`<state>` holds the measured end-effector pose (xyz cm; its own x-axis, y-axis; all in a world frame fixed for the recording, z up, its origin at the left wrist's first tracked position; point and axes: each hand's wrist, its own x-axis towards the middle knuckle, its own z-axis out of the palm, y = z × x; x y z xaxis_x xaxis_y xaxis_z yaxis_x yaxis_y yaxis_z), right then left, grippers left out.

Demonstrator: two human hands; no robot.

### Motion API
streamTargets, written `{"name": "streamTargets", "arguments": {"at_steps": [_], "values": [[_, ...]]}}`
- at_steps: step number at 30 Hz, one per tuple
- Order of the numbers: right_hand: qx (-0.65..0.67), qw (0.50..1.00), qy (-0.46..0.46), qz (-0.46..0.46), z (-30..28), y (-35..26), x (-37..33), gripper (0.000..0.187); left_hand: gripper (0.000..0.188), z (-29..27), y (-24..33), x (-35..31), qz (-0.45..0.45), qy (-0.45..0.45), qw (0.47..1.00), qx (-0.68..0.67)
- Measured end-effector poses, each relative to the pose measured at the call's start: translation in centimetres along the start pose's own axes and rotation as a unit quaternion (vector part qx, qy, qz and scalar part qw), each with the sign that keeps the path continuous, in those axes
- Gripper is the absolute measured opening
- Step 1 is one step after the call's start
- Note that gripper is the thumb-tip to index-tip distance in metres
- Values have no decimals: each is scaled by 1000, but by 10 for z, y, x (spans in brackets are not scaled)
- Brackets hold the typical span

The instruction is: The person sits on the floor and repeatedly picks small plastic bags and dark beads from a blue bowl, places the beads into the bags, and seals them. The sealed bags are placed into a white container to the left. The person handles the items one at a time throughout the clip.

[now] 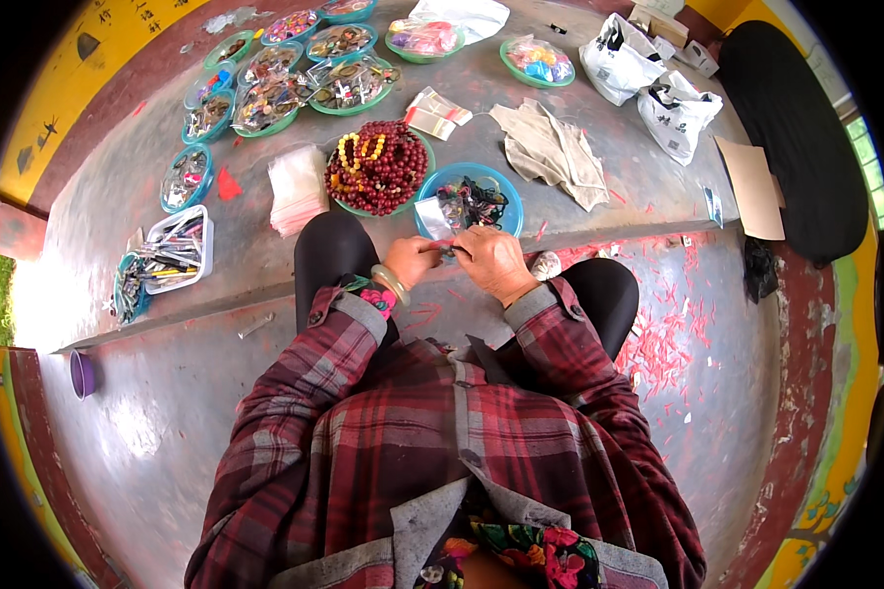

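My left hand and my right hand meet over the near edge of the blue basin. Both are closed, fingertips pinched around something small with a pink-red edge, too small to name. Inside the basin lies a tangle of dark cords with some colourful bits, and a clear plastic bag hangs at its left rim. Just left of that basin, dark red bead strings with a yellow bead string on top fill a green basin. A stack of clear plastic bags lies further left.
Several basins of bagged trinkets crowd the far left of the grey platform. A white basket of pens stands near its left edge. A beige cloth and white plastic bags lie right. Red scraps litter the floor.
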<state>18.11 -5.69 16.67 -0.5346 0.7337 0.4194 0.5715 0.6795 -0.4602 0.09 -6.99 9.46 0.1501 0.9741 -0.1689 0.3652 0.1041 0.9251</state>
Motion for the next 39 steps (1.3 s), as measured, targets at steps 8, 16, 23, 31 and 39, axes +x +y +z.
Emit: {"name": "streamTargets", "arguments": {"at_steps": [8,16,23,31,39], "values": [[-29,999,-21,7,9,13,-6,8,24,4,16,-7,-49,-51,989,-127],[-31,996,-80,19,5,12,-7,9,28,6,23,-11,-20,-94,988,-125],[-74,996,-45,-31,7,13,-5,9,27,9,9,-6,-50,-84,973,-207],[-47,995,-90,-24,7,10,-6,9,26,6,21,-9,-96,-104,967,-213],[-25,987,-124,101,-7,1,-3,17,31,7,16,-8,-65,-161,960,-218]]}}
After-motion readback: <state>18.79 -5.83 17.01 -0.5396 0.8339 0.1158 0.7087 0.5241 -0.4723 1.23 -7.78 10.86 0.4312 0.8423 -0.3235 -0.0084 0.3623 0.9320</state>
